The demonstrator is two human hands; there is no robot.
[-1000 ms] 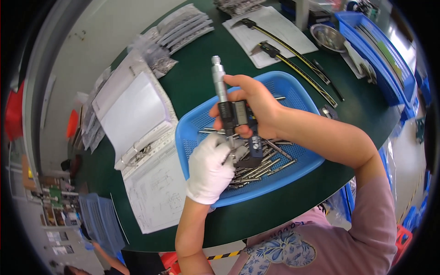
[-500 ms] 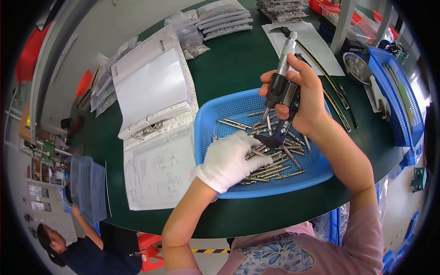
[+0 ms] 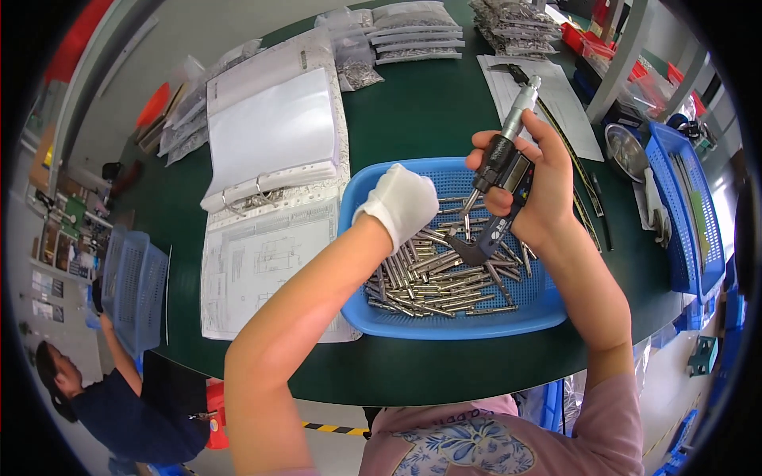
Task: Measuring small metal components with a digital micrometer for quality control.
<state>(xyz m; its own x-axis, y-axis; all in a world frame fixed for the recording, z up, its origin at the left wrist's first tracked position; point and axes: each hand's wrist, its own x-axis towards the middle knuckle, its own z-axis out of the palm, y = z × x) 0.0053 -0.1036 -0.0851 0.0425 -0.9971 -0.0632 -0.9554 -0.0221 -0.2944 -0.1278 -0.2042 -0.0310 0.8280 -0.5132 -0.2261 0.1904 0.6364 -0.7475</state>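
**White glove on one hand, pink short sleeves**

The left hand [image 3: 399, 202] wears a white fabric glove that ends at the wrist, with the forearm bare. The right hand [image 3: 540, 190] is ungloved. The person wears a pink short-sleeved top with a blue-and-white floral print across the chest.

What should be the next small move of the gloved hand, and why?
Probably the left hand should close on one of the metal pins in the blue basket: it hovers over them, while the right hand holds the micrometer with nothing in its frame.
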